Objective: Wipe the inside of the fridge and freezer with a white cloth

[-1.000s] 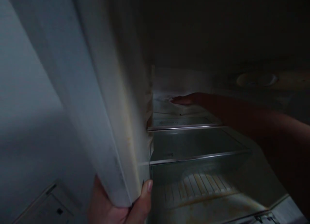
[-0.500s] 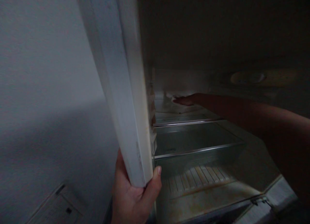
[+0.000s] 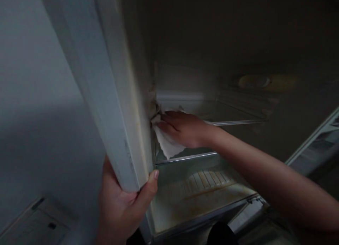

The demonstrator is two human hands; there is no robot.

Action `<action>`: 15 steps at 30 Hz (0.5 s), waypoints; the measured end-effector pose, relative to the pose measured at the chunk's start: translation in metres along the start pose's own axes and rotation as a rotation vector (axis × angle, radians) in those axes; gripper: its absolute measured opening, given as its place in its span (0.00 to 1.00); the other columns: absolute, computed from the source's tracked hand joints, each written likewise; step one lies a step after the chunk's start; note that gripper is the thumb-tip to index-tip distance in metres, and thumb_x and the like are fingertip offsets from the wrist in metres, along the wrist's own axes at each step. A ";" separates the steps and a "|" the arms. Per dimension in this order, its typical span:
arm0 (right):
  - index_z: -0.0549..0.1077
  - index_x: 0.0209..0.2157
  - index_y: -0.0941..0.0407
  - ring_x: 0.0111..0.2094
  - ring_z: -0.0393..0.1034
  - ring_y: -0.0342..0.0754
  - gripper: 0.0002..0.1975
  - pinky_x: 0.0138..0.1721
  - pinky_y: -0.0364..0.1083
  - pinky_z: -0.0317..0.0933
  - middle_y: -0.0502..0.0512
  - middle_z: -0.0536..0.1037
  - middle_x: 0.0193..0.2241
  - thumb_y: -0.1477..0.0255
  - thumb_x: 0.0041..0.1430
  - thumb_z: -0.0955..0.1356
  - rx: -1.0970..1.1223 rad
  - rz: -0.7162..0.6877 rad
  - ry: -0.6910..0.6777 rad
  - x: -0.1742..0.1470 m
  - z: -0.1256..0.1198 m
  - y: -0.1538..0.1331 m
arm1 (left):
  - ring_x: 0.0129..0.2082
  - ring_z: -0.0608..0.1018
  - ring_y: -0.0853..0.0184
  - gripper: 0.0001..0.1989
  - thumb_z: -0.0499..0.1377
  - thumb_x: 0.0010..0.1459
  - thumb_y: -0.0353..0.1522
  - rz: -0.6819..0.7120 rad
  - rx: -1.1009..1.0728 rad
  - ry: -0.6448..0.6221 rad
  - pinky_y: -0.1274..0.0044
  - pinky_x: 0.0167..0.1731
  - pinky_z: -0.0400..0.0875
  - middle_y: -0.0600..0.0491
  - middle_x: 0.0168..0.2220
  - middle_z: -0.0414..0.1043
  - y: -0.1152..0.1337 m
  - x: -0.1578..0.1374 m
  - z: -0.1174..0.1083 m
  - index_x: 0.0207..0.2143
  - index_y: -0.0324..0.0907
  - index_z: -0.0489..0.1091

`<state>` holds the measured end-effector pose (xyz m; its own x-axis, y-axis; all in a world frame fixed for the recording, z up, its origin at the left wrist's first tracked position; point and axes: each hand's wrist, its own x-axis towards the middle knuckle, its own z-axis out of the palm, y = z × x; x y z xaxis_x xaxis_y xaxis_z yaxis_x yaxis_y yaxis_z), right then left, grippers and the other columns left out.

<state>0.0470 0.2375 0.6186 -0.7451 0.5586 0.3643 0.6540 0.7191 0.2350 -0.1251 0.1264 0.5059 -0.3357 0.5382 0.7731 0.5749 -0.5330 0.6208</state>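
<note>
My left hand (image 3: 127, 206) is wrapped around the lower end of a white refrigerator door (image 3: 116, 107), thumb on the inner side. My right hand (image 3: 182, 128) reaches into the refrigerator from the right. Under its fingers is a thin white cloth (image 3: 169, 146), pressed near the left end of a glass shelf, close to the door's inner side. One corner of the cloth hangs toward the shelf's metal front strip (image 3: 188, 157). Part of the cloth is hidden beneath the hand.
Rust-stained ribs (image 3: 209, 179) show on the refrigerator's floor below the shelves. A yellowish lamp or knob housing (image 3: 254, 81) sits on the right inner wall. A pale wall (image 3: 34, 79) is at the left, with a pale flat object (image 3: 39, 216) low down.
My right hand has come forward and left from the back of the upper shelf, bringing the cloth to the shelf's left front. My left hand keeps its hold; the view has shifted.
</note>
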 end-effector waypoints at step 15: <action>0.73 0.58 0.58 0.51 0.72 0.60 0.26 0.57 0.57 0.61 0.63 0.78 0.51 0.62 0.61 0.69 -0.103 0.518 0.131 -0.179 -0.003 0.164 | 0.48 0.75 0.53 0.43 0.72 0.38 0.37 0.015 -0.063 0.033 0.52 0.57 0.66 0.49 0.47 0.70 -0.006 0.007 0.003 0.59 0.47 0.65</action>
<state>0.2882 0.2539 0.5950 -0.3041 0.7681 0.5635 0.9455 0.3155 0.0802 -0.1290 0.1354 0.5068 -0.3524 0.5085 0.7856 0.5320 -0.5818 0.6153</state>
